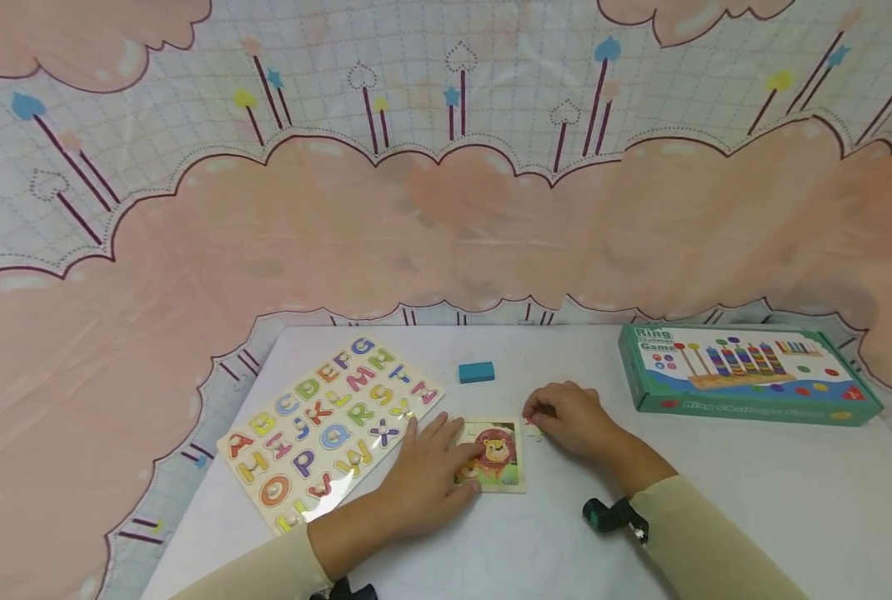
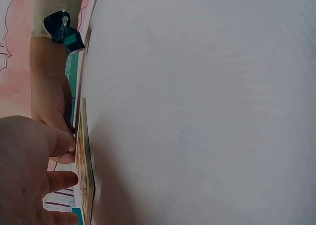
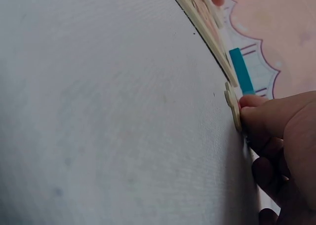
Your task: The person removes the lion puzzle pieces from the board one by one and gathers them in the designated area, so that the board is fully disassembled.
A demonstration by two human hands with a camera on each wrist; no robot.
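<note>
A small square lion puzzle (image 1: pixel 508 477) in a pale wooden frame lies flat on the table. My left hand (image 1: pixel 433 471) rests over its left side with fingers spread, touching the picture. Just right of the frame, my right hand (image 1: pixel 572 417) pinches a small wooden puzzle piece (image 3: pixel 233 106) between thumb and finger, low over the white surface. Part of that piece is covered by the fingertips. In the left wrist view the puzzle shows edge-on beside the left fingers.
Left of the puzzle lies an alphabet board (image 1: pixel 318 433) with colourful letters. A blue block (image 1: pixel 477 372) sits behind the puzzle. At the back right is a green Ring Challenge Game box (image 1: pixel 749 375). A patterned cloth (image 1: pixel 491 225) hangs behind the white table (image 1: pixel 551 550).
</note>
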